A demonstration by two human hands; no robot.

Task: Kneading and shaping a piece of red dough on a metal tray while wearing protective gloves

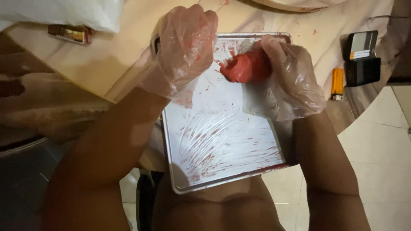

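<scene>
Right-hand (295, 79) grip curled around red dough (245, 67)

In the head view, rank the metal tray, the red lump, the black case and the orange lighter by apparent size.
1. Metal tray, largest by far.
2. Red lump and black case: similar; the right hand covers part of the lump, so no ranking.
3. Orange lighter, smallest.
</scene>
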